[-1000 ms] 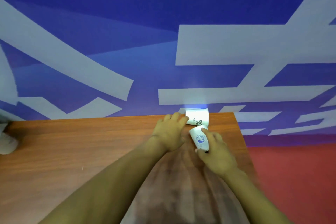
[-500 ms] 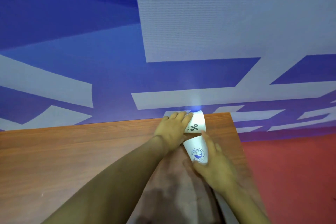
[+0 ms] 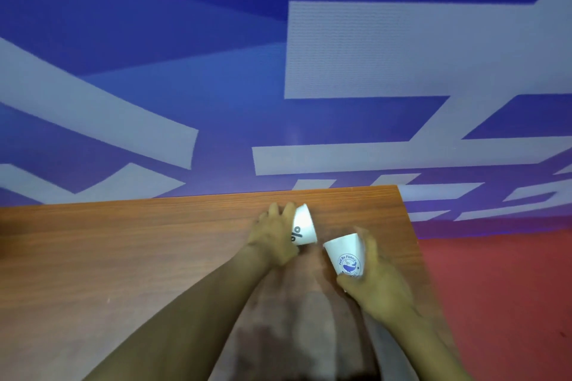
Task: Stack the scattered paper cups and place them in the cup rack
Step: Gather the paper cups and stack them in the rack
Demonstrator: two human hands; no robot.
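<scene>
Two white paper cups are held above the far right part of the wooden table (image 3: 123,257). My left hand (image 3: 272,235) grips a cup with a black percent sign (image 3: 303,226), tilted with its narrow end away from me. My right hand (image 3: 377,281) grips a cup with a blue whale logo (image 3: 345,252), tilted too. The cups are close together but apart, a small gap between them. No cup rack shows in the head view.
The table's right edge (image 3: 414,244) runs just right of my right hand, with red floor (image 3: 501,303) beyond it. A blue floor with wide white stripes (image 3: 371,55) lies behind the table's far edge.
Both cups came off the far table edge toward me. The right hand swung its logo cup out to the right, so the cups that touched now have a gap between them.
</scene>
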